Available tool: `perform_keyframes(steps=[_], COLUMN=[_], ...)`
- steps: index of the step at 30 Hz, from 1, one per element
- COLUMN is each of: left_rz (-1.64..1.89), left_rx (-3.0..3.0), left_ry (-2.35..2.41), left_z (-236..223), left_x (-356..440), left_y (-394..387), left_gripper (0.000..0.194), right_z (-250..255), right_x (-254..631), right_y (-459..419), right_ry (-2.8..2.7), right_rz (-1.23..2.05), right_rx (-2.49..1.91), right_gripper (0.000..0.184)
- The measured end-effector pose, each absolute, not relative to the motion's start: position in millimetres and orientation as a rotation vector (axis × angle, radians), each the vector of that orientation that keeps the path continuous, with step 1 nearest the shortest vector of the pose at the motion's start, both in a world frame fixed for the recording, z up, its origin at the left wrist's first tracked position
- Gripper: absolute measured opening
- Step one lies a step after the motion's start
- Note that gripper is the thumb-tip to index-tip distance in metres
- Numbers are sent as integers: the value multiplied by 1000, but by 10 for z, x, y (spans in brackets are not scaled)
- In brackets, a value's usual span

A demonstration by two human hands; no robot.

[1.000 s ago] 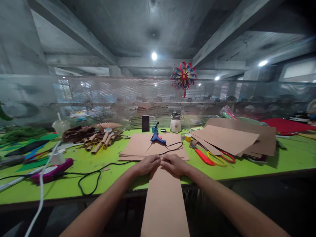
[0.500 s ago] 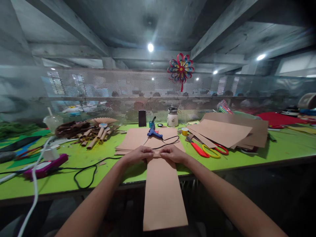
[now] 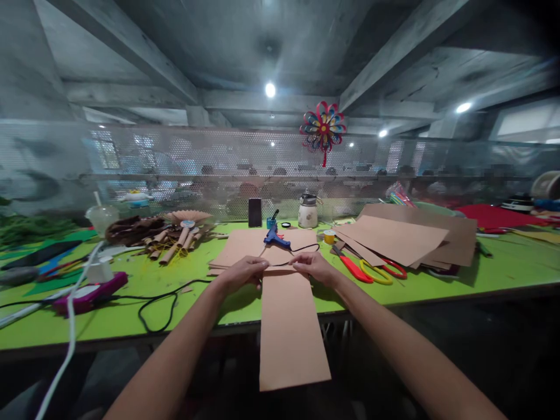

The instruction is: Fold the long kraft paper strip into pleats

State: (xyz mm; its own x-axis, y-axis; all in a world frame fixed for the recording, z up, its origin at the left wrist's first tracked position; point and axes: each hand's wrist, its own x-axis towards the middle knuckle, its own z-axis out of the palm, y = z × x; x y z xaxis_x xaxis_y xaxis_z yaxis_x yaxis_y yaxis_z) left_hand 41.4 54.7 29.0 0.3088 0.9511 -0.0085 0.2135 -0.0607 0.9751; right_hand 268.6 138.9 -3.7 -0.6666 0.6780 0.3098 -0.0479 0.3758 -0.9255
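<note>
A long strip of brown kraft paper (image 3: 293,332) hangs over the front edge of the table toward me. Its far end is folded over in a narrow band. My left hand (image 3: 242,273) pinches the left end of that fold, and my right hand (image 3: 315,267) pinches the right end, fingers closed on both sides. Just beyond them a blue glue gun (image 3: 275,237) lies on a stack of brown paper sheets (image 3: 234,242), its black cord running to the right behind my right hand.
Scissors with red and yellow handles (image 3: 375,273) lie right of my hands, before a pile of brown sheets (image 3: 394,233). A purple power strip (image 3: 90,294), black cord (image 3: 175,300) and rolled paper tubes (image 3: 175,248) are at left. A phone (image 3: 254,212) and a white jug (image 3: 308,214) stand behind.
Both hands have shifted slightly apart along the fold, keeping their pinch. The strip's near end has risen a little toward the table. The view has tilted slightly.
</note>
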Motion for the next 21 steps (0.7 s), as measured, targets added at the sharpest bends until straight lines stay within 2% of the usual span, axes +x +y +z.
perform_keyframes(steps=[5,11,14,17,21], left_rz=[853,944,935,945,937], left_rx=[1522,1455,1385,1323,1316], left_ry=[1062,916,844,796,790], left_z=[322,322,294,289,298], left_x=[428,485,513,543,577], left_y=[515,507,501,475,426], left_gripper=[40,35,32,31,31], right_z=[6,242,336,369,377], right_x=[2721,2809,2827,2771,2626], right_y=[1360,1197,1128,1086,1035], right_ry=[-1908,-1527,-1535,-1700,-1849], right_rz=[1406,1762,1844,1855,1652], right_rx=[-507,-256,-133,-90,-79], right_gripper=[37,43,39,50,32])
